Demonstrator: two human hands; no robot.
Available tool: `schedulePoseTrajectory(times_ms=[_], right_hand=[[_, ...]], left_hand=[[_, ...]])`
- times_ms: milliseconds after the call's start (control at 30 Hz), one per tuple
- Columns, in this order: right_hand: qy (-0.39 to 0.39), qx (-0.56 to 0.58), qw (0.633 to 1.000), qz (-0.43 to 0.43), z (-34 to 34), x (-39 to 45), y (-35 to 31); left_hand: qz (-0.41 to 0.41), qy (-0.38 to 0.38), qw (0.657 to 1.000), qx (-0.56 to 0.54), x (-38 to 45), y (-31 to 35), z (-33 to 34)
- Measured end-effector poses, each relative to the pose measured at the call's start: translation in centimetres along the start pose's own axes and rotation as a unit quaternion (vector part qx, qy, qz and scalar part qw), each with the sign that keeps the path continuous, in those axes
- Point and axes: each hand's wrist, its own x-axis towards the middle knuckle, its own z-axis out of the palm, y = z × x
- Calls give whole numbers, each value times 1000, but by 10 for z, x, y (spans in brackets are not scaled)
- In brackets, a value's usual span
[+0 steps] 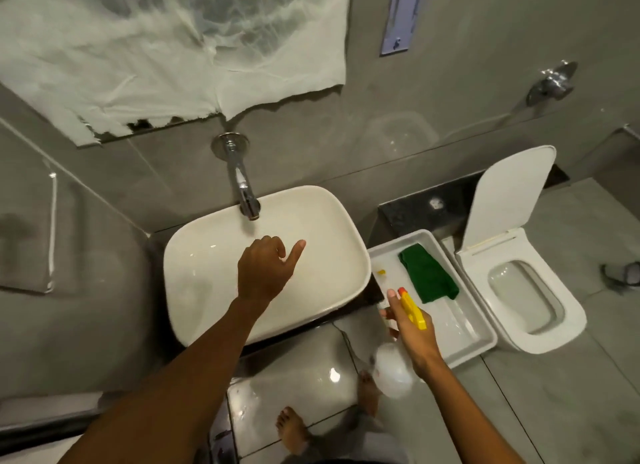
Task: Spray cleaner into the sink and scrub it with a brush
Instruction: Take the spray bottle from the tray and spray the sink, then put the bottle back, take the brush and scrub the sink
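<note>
Head view looks down on the sink [207,276], a white rounded basin under a chrome tap [242,183] that juts from the grey wall. Over the middle of the basin hangs the left hand [265,269], empty, fingers loosely curled and the thumb stuck out to the right; I can't tell whether it touches the basin. The right hand [410,332] is off to the right of the sink, past its front corner, wrapped around a spray bottle [394,366] with a yellow trigger head and a red nozzle tip. The bottle's pale body hangs below the hand, blurred, over the floor. Just beyond that hand sits a white tray [481,342], touching or nearly touching the sink's right edge. In it lies a green cloth [427,273] and a small yellow piece near the left wall, too small to make out. Right of the tray stands a toilet [554,339] with its lid up. Two bare feet show on the glossy floor below.
</note>
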Motion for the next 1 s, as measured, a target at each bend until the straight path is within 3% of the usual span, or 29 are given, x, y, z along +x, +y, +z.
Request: schedulePoseTrajectory(times_ms=[200, 467, 667, 1000], right_hand=[[96, -9, 995, 12, -65, 61, 41], [166, 34, 986, 6, -107, 126, 75], [153, 23, 988, -7, -120, 157, 99], [180, 74, 980, 49, -127, 154, 144]], left_hand=[[49, -61, 997, -18, -13, 47, 58], [116, -113, 987, 6, -24, 110, 132], [189, -163, 967, 52, -20, 116, 159], [169, -183, 962, 114, -20, 116, 167]])
